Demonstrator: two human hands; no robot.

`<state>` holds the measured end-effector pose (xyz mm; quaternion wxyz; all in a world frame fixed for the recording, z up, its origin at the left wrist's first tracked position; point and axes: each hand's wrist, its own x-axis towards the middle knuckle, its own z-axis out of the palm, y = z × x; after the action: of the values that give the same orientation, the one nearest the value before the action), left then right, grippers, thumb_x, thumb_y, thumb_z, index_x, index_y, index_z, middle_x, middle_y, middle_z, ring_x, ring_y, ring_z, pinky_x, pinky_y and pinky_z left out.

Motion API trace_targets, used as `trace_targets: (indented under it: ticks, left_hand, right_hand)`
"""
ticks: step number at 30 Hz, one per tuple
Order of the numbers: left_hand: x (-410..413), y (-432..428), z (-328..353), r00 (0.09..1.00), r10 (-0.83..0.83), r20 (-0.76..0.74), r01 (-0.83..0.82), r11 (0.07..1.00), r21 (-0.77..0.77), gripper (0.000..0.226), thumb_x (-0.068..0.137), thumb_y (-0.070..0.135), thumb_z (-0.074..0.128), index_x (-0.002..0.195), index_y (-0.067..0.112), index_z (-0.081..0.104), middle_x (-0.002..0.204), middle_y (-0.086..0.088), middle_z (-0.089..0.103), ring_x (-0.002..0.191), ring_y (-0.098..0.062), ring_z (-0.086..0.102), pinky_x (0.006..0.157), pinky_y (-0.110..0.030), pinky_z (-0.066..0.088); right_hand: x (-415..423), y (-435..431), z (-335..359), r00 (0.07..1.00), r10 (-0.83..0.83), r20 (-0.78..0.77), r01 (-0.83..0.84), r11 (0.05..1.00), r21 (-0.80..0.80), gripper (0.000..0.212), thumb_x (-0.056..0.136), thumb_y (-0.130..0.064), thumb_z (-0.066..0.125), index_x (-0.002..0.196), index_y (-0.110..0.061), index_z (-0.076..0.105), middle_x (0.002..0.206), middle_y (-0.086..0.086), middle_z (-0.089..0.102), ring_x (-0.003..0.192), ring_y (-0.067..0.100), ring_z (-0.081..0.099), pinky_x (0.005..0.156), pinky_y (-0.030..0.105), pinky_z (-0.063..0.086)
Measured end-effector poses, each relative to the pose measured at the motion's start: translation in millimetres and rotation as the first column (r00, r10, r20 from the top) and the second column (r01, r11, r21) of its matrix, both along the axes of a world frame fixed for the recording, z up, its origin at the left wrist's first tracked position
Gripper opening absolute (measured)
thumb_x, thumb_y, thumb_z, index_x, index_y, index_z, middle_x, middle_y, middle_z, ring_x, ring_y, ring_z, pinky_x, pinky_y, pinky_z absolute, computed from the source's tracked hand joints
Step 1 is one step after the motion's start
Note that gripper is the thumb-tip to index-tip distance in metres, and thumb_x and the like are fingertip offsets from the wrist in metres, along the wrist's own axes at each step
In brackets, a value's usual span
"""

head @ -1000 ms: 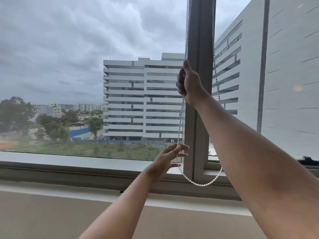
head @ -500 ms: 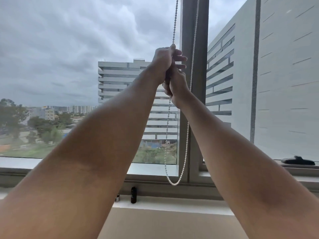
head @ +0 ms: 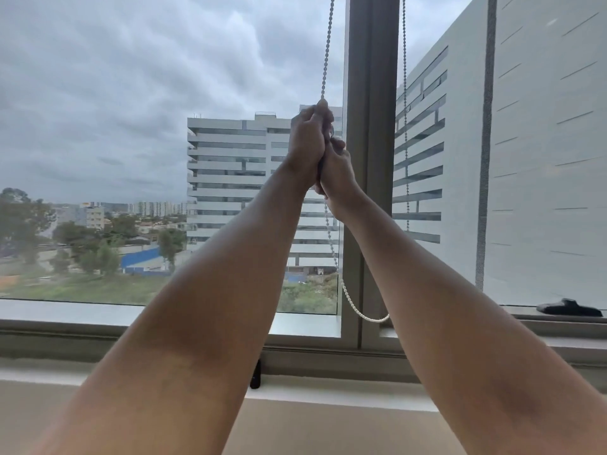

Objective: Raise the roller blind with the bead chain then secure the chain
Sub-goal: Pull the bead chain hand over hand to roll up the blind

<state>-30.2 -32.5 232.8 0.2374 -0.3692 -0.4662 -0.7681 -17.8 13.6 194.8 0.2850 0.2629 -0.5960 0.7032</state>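
2 bare forearms [head: 203,323] cross the window, hiding part of the sill. The grey mullion [head: 371,93] stands just right of the hands. The left hand [head: 308,142], stacked on the right hand [head: 338,174], grips the bead chain [head: 325,70] with it; the chain's loop hangs near the sill. A black latch [head: 570,308] lies far right, and a small dark object [head: 255,376] stands on the ledge.

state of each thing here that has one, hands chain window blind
left hand, grips the chain, upper hand
right hand, grips the chain just below the left
chain, taut above the hands, slack loop below
window, glass uncovered; blind not in view
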Motion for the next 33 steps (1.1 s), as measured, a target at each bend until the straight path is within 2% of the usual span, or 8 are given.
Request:
trace_targets:
  ticks: [8, 17, 19, 21, 23, 26, 30, 33]
  left_hand:
    - [-24.2, 0.3, -82.7, 0.998, -0.01, 0.056, 0.011, 1.0, -0.009, 0.041, 0.098, 0.012, 0.034, 0.058, 0.011, 0.041, 0.036, 0.009, 0.034, 0.044, -0.014, 0.031, 0.043, -0.021, 0.037]
    - [-42.1, -3.5, -206.2, 0.976, 0.019, 0.218, -0.013, 0.999, -0.033, 0.043, 0.098, 0.017, 0.036, 0.055, 0.016, 0.045, 0.039, 0.009, 0.036, 0.051, -0.017, 0.034, 0.056, -0.029, 0.032]
    - [-43.3, -3.3, -229.7, 0.961, 0.007, 0.277, -0.003, 1.0, -0.016, 0.041, 0.098, 0.015, 0.037, 0.057, 0.015, 0.045, 0.038, 0.009, 0.036, 0.05, -0.017, 0.035, 0.057, -0.029, 0.032]
    - [-42.7, -2.0, -246.8, 0.947, -0.002, 0.32, 0.006, 1.0, -0.011, 0.039, 0.098, 0.016, 0.037, 0.059, 0.015, 0.046, 0.038, 0.009, 0.037, 0.052, -0.018, 0.036, 0.058, -0.029, 0.033]
    - [-40.7, -1.2, -256.2, 0.941, -0.016, 0.339, 0.018, 1.0, -0.004, 0.039, 0.098, 0.016, 0.037, 0.06, 0.014, 0.045, 0.038, 0.01, 0.037, 0.049, -0.015, 0.037, 0.056, -0.027, 0.035]
    - [-36.3, 0.0, -258.8, 0.945, -0.031, 0.325, 0.031, 1.0, 0.003, 0.039, 0.098, 0.017, 0.037, 0.059, 0.014, 0.045, 0.039, 0.01, 0.037, 0.047, -0.013, 0.037, 0.055, -0.025, 0.035]
    - [-32.0, 1.4, -258.4, 0.943, -0.042, 0.329, 0.042, 0.999, 0.006, 0.04, 0.098, 0.016, 0.037, 0.058, 0.015, 0.045, 0.039, 0.009, 0.037, 0.048, -0.014, 0.035, 0.056, -0.027, 0.033]
    - [-29.6, 3.0, -258.3, 0.945, -0.026, 0.326, 0.032, 0.999, -0.015, 0.04, 0.098, 0.017, 0.037, 0.058, 0.015, 0.043, 0.038, 0.01, 0.036, 0.051, -0.016, 0.034, 0.058, -0.027, 0.032]
  right_hand:
    - [-14.5, 6.9, -72.2, 0.995, -0.062, 0.074, 0.052, 0.991, 0.119, 0.036, 0.099, -0.015, 0.03, 0.067, -0.019, 0.047, 0.029, -0.014, 0.045, 0.026, -0.001, 0.04, 0.03, 0.009, 0.026]
    - [-36.0, 14.1, -181.3, 0.957, 0.01, 0.291, -0.067, 0.98, 0.187, 0.031, 0.099, -0.01, 0.032, 0.069, -0.015, 0.04, 0.03, -0.01, 0.034, 0.027, 0.002, 0.028, 0.033, 0.011, 0.022]
    - [-38.7, 13.6, -202.3, 0.934, 0.043, 0.354, -0.105, 0.982, 0.158, 0.025, 0.099, -0.007, 0.032, 0.079, -0.011, 0.047, 0.039, -0.012, 0.047, 0.029, 0.0, 0.036, 0.036, 0.009, 0.028]
    - [-36.3, 13.3, -217.0, 0.917, 0.084, 0.389, -0.142, 0.982, 0.125, 0.023, 0.098, -0.006, 0.032, 0.107, 0.0, 0.053, 0.071, -0.004, 0.062, 0.043, -0.005, 0.051, 0.048, 0.007, 0.041]
    - [-30.1, 15.6, -224.7, 0.913, 0.08, 0.399, -0.152, 0.977, 0.151, 0.027, 0.099, -0.008, 0.032, 0.119, -0.002, 0.049, 0.066, -0.012, 0.065, 0.044, -0.007, 0.052, 0.048, 0.007, 0.042]
    - [-20.6, 19.5, -225.7, 0.922, 0.023, 0.387, -0.131, 0.958, 0.256, 0.021, 0.1, -0.013, 0.032, 0.096, -0.012, 0.053, 0.034, -0.015, 0.05, 0.031, -0.004, 0.042, 0.037, 0.009, 0.035]
    - [-19.1, 21.0, -226.8, 0.932, 0.0, 0.363, -0.104, 0.958, 0.268, 0.018, 0.099, -0.014, 0.033, 0.097, -0.017, 0.051, 0.041, -0.018, 0.056, 0.035, -0.007, 0.046, 0.038, 0.008, 0.036]
    - [-11.5, 22.3, -224.4, 0.936, -0.032, 0.35, -0.084, 0.947, 0.311, 0.026, 0.1, -0.014, 0.03, 0.081, -0.019, 0.047, 0.033, -0.015, 0.05, 0.03, -0.004, 0.044, 0.036, 0.009, 0.034]
